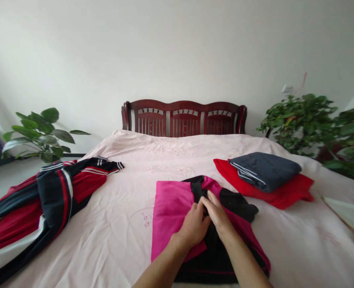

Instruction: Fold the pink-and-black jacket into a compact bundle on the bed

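Observation:
A pink-and-black garment (172, 212) lies partly folded on the bed in front of me, its pink panel turned over to the left. My left hand (195, 225) is closed on the black strip near the garment's middle. Against it, my right hand (216, 213) is bent over the same strip, with its fingertips meeting those of the left. The exact bit of cloth between the fingers is hidden. On the right, a black part of the garment sticks out beyond my right hand.
A pale pink sheet (119, 232) covers the bed. To the right, folded dark grey clothing (267, 170) rests on a red garment (287, 196). Striped navy-and-red clothes (53, 196) lie at the left. Behind stand a wooden headboard (184, 118) and leafy plants (299, 120).

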`<state>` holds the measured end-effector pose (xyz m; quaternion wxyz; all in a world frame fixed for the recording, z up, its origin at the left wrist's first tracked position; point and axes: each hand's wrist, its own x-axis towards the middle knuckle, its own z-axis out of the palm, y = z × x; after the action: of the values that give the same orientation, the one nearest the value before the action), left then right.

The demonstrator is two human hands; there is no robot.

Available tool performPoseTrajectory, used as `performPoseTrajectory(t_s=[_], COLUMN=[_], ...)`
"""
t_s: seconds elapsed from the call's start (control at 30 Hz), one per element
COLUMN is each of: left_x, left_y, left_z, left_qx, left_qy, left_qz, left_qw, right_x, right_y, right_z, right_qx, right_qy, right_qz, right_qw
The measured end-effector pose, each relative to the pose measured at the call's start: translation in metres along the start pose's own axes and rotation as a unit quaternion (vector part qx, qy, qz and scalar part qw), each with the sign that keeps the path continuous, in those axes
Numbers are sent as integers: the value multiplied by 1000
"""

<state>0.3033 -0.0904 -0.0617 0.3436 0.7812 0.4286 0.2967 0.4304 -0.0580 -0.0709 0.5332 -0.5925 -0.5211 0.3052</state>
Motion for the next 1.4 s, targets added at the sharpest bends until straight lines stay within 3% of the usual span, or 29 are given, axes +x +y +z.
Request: performPoseTrajectory(t_s=[0.1,0.2,0.3,0.4,0.47,0.53,0.6,0.63,0.7,0.83,0.9,0.97,1.03,1.1,1.23,1.3,1.4], left_x=[-21,-49,-74,-87,-87,-79,-66,-59,-47,-34,-34,-36,-42,-50,-73,-85,-102], left_y=[3,11,17,12,-2,-23,-44,-52,-63,-66,-68,-75,-89,-107,-147,-161,-170], left_z=[4,6,-1,-26,-50,-77,-100,-107,-114,-100,-94,-99,-119,-151,-217,-235,-241], left_qx=[65,112,134,97,48,-11,-111,-166,-236,-348,-388,-387,-368,-331,-210,-138,-62], left_qy=[-38,-76,-120,-164,-89,77,181,189,161,108,113,126,149,184,263,294,305], left_qz=[82,134,152,175,134,18,-130,-195,-255,-226,-211,-210,-216,-223,-252,-263,-245], left_qw=[994,982,972,966,986,997,969,948,924,903,890,889,892,898,907,909,918], right_x=[3,6,8,6,5,4,3,3,4,6,8,7,3,-5,-32,-45,-57], right_y=[-29,-47,-35,-11,-2,1,1,0,0,-4,-11,-22,-33,-44,-43,-32,-12], right_z=[12,31,44,47,46,44,45,45,46,47,46,43,41,40,45,52,61], right_qx=[-116,-228,-366,-437,-448,-451,-452,-452,-446,-426,-408,-378,-340,-308,-287,-315,-361], right_qy=[-27,-139,-218,-219,-197,-175,-147,-135,-121,-125,-136,-156,-176,-186,-234,-281,-286], right_qz=[-75,-176,-219,-238,-239,-222,-208,-201,-192,-177,-168,-168,-183,-217,-270,-271,-274], right_qw=[990,947,878,839,839,846,855,859,865,879,887,897,906,908,889,865,844])
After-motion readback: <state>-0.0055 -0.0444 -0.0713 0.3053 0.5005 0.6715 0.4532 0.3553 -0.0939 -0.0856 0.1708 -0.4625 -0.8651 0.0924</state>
